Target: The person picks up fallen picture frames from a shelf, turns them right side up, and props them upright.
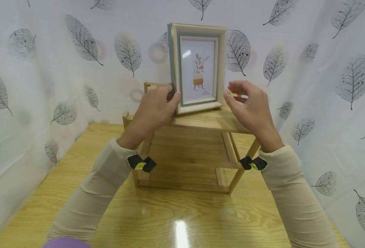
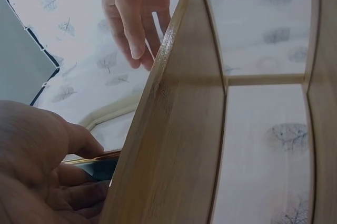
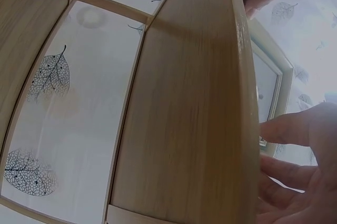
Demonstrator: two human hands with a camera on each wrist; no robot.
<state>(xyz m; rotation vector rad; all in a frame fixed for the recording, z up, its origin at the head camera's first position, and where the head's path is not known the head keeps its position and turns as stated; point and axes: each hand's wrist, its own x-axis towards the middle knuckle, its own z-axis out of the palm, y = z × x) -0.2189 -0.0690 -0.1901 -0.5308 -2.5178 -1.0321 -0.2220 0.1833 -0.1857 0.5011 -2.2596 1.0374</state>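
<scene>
A picture frame [image 1: 222,65] with a pale border and a potted-plant print [image 1: 198,74] stands upright, slightly turned, on the top board of a wooden shelf [image 1: 198,121]. At its lower left edge, my left hand [image 1: 157,106] grips it, the thumb at the front and the fingers behind. My right hand [image 1: 253,108] is beside the lower right edge, thumb and fingers apart and loosely bent, holding nothing. In the right wrist view, the right thumb [image 3: 287,129] overlaps the frame's lower corner. The left wrist view shows the left fingers [image 2: 79,195] partly behind the frame's edge.
The shelf has lower boards [image 1: 185,172] and slanted side legs [image 1: 236,181]; it stands on a glossy wood-grain table [image 1: 157,217]. A white curtain with leaf prints [image 1: 126,51] hangs behind and at both sides. Something purple [image 1: 66,243] shows at the bottom left.
</scene>
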